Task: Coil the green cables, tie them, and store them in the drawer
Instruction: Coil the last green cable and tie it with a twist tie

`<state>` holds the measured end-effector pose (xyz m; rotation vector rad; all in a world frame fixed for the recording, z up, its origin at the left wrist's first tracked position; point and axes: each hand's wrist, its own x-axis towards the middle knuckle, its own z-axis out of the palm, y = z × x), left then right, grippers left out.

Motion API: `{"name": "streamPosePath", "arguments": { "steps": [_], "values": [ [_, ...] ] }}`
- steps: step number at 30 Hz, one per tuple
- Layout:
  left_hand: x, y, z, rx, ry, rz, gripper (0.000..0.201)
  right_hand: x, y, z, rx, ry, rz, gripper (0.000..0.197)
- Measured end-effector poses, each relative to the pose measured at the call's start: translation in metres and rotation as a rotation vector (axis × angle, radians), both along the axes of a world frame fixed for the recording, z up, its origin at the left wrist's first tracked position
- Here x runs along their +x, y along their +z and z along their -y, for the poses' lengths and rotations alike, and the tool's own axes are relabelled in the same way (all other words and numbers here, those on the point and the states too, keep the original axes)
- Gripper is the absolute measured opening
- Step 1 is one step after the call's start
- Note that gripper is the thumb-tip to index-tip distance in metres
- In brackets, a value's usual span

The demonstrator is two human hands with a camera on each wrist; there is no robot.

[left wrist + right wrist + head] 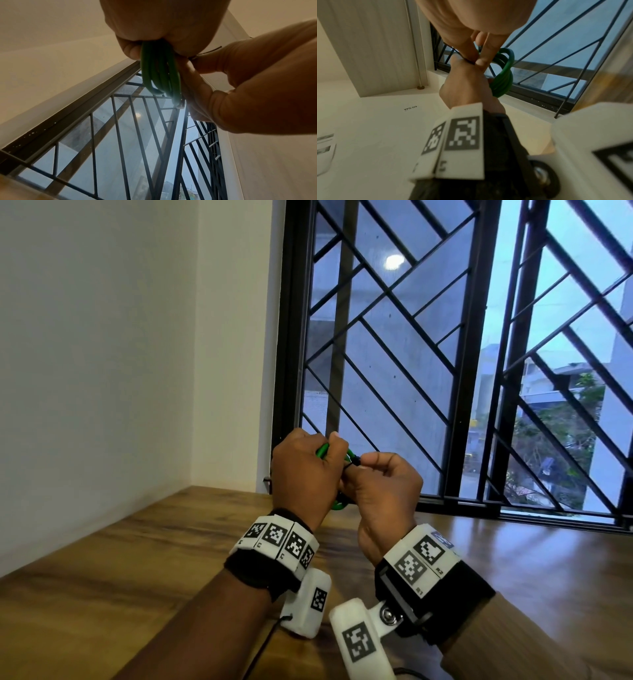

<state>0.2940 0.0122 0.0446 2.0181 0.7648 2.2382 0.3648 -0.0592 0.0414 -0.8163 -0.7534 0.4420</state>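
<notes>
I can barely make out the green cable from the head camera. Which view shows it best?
The left wrist view: the green cable hangs in several loops below the left hand. The right wrist view shows part of the coil behind that hand; the head view shows only slivers between both hands.

Brown wooden worktop [144,546] runs up to back wall. White wall [96,337] along left edge of worktop. Big window [455,361] with black slanted bars [387,292] at back edge. Buildings and green trees [551,440] outside, past glass. Small label [410,108] reading WS-09 on pale surface. White door [373,44] stands near window.
</notes>
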Motion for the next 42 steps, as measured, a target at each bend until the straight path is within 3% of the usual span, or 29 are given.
{"name": "streamPosePath", "arguments": {
  "steps": [9,17,22,26,28,34,42],
  "values": [
    [0.0,-0.003,0.002,-0.045,-0.077,0.05,0.039,0.003,-0.002,-0.001,0.046,-0.026,0.101,0.023],
    [-0.002,-0.005,-0.011,-0.173,0.004,0.041,0.047,-0.001,-0.004,0.0,0.104,-0.01,0.403,0.027],
    [-0.002,-0.004,-0.004,-0.166,0.022,0.015,0.046,0.012,0.002,0.003,0.104,-0.006,0.45,0.02],
    [-0.002,-0.005,-0.007,-0.168,0.022,-0.006,0.05,0.027,0.008,0.002,0.088,-0.006,0.6,0.038],
    [0.0,-0.006,-0.009,-0.149,0.01,-0.018,0.048,0.035,0.01,0.001,0.092,-0.039,0.71,0.04],
    [0.002,-0.006,-0.007,-0.112,-0.038,-0.02,0.05,0.04,0.007,0.001,0.211,-0.278,0.938,0.011],
    [0.001,-0.007,-0.004,-0.095,-0.199,0.061,0.052,0.041,0.001,0.0,0.308,-0.453,1.104,0.018]
  ]
}}
